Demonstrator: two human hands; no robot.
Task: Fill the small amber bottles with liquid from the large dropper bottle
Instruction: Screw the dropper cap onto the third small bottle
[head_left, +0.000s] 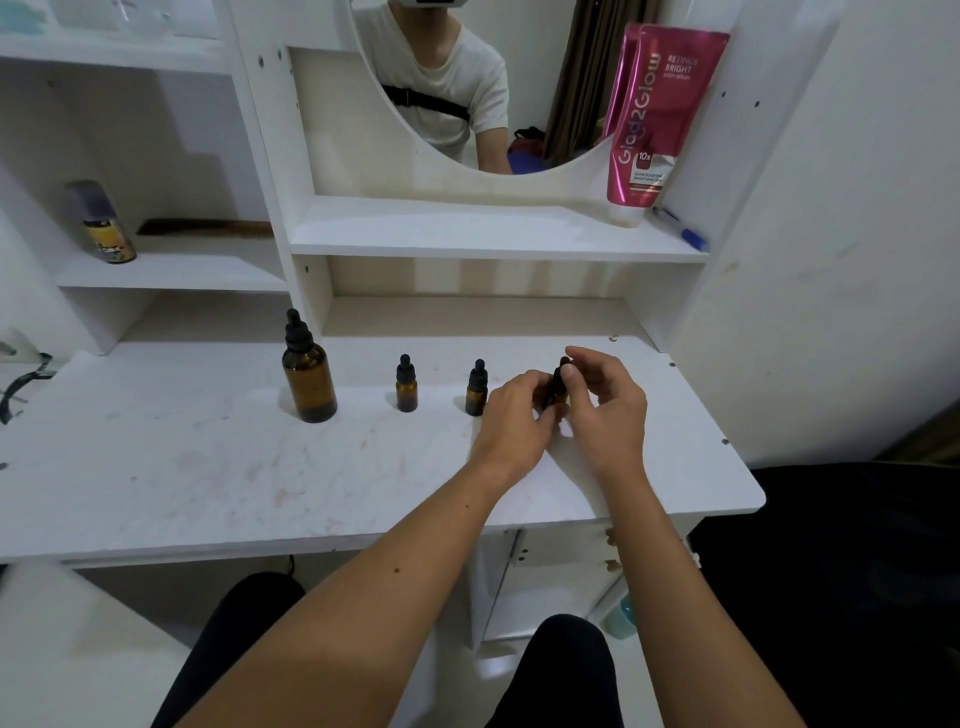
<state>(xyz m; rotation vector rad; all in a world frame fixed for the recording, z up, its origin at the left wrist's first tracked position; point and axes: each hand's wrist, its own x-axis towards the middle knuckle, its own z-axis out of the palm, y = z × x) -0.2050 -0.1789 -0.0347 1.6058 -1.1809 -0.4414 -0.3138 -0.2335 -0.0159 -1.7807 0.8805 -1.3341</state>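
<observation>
A large amber dropper bottle (308, 375) with a black cap stands upright on the white dresser top (208, 457), left of centre. To its right stand two small amber bottles, one (406, 385) and another (476, 389), both capped with black droppers. A third small amber bottle (557, 387) sits furthest right, mostly hidden between my hands. My left hand (511, 421) grips its body from the left. My right hand (605, 402) pinches its black dropper cap from above.
A pink lotion tube (657, 119) and a blue pen (680, 228) rest on the shelf above, under an oval mirror (467, 78). A spray can (101, 223) and a comb (205, 228) lie on the left shelf. The dresser's right edge ends near a dark seat.
</observation>
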